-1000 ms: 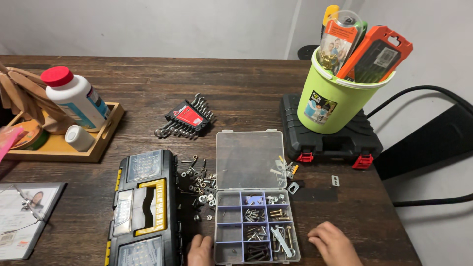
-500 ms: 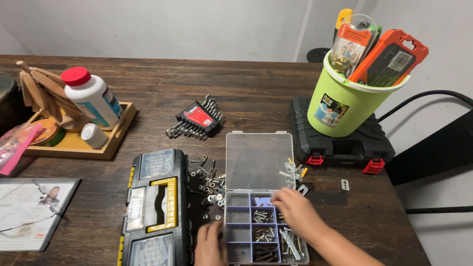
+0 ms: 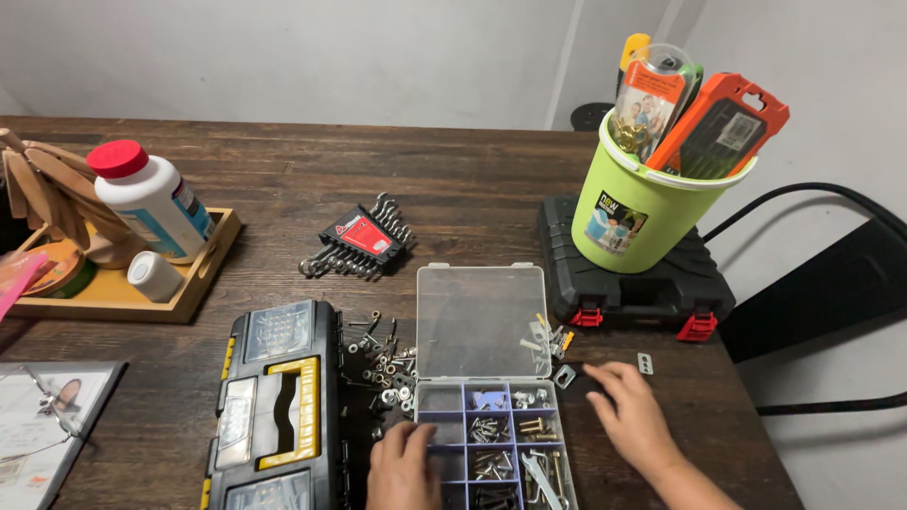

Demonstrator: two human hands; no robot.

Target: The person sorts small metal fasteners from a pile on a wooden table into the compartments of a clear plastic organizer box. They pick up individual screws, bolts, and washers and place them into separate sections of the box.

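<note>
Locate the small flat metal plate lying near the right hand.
In the head view, the small flat metal plate lies on the dark wooden table, beyond the right hand, before the black case.

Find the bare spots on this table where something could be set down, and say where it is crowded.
Free: behind the wrench set, and between the wooden tray and toolbox. Crowded: loose hardware beside the organizer.

Toolbox (image 3: 274,406) left of organizer (image 3: 491,444) — loose hardware (image 3: 383,364) between, bucket (image 3: 642,208) on case (image 3: 633,283) behind.
</note>
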